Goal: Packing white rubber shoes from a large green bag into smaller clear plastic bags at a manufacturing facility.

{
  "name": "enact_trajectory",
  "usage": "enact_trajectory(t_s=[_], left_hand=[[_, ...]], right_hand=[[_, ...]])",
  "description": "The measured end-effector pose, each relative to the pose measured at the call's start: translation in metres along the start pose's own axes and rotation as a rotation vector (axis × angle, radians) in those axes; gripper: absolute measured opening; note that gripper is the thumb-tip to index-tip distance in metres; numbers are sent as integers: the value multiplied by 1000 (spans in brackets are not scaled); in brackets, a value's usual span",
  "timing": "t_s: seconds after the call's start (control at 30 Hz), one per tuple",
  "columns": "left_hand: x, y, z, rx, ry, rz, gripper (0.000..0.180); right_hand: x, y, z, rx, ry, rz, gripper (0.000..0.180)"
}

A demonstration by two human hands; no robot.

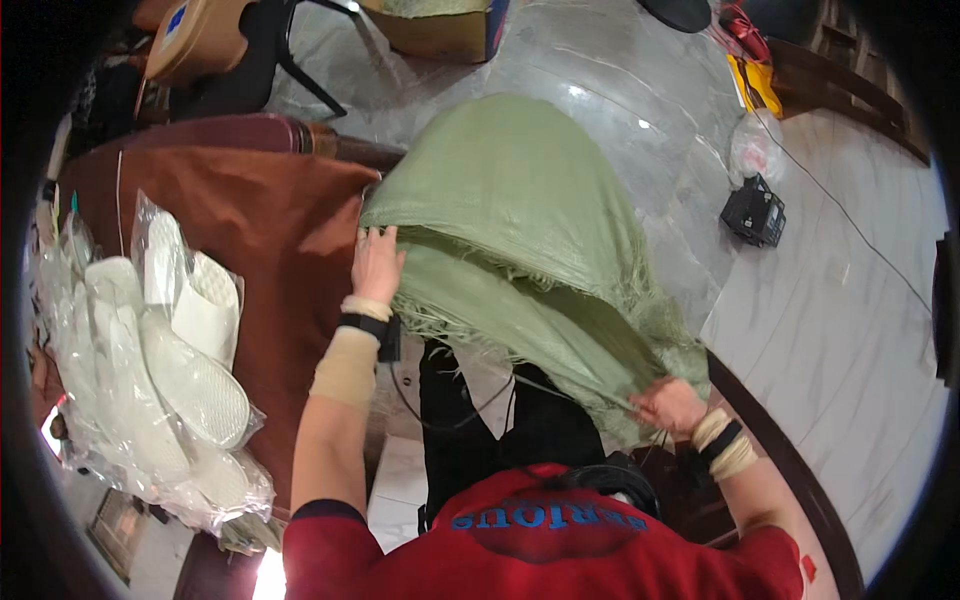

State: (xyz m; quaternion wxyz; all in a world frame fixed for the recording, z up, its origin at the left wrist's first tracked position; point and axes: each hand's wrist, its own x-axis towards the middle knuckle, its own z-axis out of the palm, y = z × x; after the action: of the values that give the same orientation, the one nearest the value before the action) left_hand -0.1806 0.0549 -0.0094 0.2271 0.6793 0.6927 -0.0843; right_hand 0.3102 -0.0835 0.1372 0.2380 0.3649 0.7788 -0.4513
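A large green woven sack (510, 170) with frayed edges spreads out before me, its mouth gaping toward my body. At the left end of that mouth, my left hand (377, 265) grips the rim, fingertips on the fabric. Lower on the right, my right hand (672, 405) is closed around the opposite edge of the sack. Between the two hands the rim sags apart, and the inside is dark, so its contents are hidden. Both wrists carry tan bands and black straps.
White slippers (195, 375) in clear plastic bags lie piled on a brown-covered table (290, 230) at left. A cardboard box (435, 30) and a chair (270, 60) stand beyond. At right, a black device (753, 212) and a cable (850, 215) lie on the floor.
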Motion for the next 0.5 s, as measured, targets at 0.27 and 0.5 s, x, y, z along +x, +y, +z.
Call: enact_trajectory(t_s=[0.27,0.5], left_hand=[[38,77,-55,102,359,248,58],[58,115,-50,48,225,370,67]], right_hand=[[160,31,-36,117,525,12,35],[348,84,-42,478,744,368,20]])
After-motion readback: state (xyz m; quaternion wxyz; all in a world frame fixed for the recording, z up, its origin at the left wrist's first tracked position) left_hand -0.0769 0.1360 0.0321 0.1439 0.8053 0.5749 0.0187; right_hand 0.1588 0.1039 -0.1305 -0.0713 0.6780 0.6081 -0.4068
